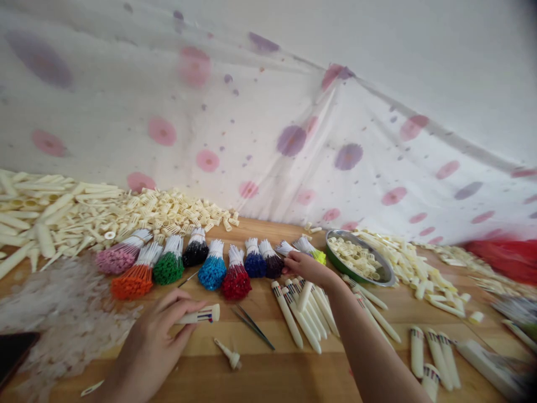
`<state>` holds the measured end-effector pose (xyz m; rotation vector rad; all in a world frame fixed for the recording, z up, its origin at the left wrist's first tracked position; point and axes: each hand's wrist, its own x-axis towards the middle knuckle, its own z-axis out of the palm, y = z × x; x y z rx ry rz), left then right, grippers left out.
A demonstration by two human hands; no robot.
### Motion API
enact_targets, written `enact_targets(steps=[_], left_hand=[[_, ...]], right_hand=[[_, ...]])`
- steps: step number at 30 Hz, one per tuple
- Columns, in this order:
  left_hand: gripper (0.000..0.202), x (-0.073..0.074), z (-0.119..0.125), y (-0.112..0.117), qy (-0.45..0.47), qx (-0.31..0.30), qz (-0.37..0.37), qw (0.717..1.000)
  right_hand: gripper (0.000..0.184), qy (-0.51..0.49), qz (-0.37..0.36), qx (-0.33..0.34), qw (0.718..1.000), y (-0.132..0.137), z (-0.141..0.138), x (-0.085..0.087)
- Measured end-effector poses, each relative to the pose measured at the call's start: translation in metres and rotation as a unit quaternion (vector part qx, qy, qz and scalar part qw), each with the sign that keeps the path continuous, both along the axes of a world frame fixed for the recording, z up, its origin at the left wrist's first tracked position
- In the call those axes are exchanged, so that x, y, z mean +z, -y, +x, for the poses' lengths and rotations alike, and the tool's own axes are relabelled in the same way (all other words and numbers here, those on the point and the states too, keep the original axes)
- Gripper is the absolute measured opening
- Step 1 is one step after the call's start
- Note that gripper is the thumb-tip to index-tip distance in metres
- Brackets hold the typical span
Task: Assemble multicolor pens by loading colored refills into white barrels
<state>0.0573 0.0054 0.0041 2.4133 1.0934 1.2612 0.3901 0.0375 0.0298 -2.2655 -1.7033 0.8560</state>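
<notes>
My left hand is closed around a cream pen barrel with coloured refill ends showing at its tip, held just above the wooden table. My right hand reaches forward to the row of bundled pen refills, its fingers closed on a white-ended bundle beside the yellow-green bundle. Other bundles lie in a row: pink, orange, green, black, blue, red, dark blue, purple.
Assembled cream pens lie under my right arm, more at the right. A green bowl holds small cream parts. Heaps of cream parts sit at the back left, white springs at the left. Tweezers lie mid-table. A flowered sheet hangs behind.
</notes>
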Motion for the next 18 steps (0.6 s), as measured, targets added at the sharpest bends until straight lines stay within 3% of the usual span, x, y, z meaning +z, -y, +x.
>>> enact_targets(steps=[9,14,18], left_hand=[[0.026,-0.006,-0.004,0.000,0.015,-0.009,-0.018,1.000],[0.028,-0.009,-0.002,0.001,0.013,-0.011,-0.021,1.000],[0.027,-0.002,0.001,0.002,0.013,-0.009,-0.006,1.000]], right_hand=[[0.018,0.085,0.122,-0.012,0.989,0.056,-0.013,-0.004],[0.023,0.038,0.150,0.006,0.988,0.061,-0.025,-0.012],[0.023,0.008,0.169,0.024,0.985,0.064,-0.023,-0.011]])
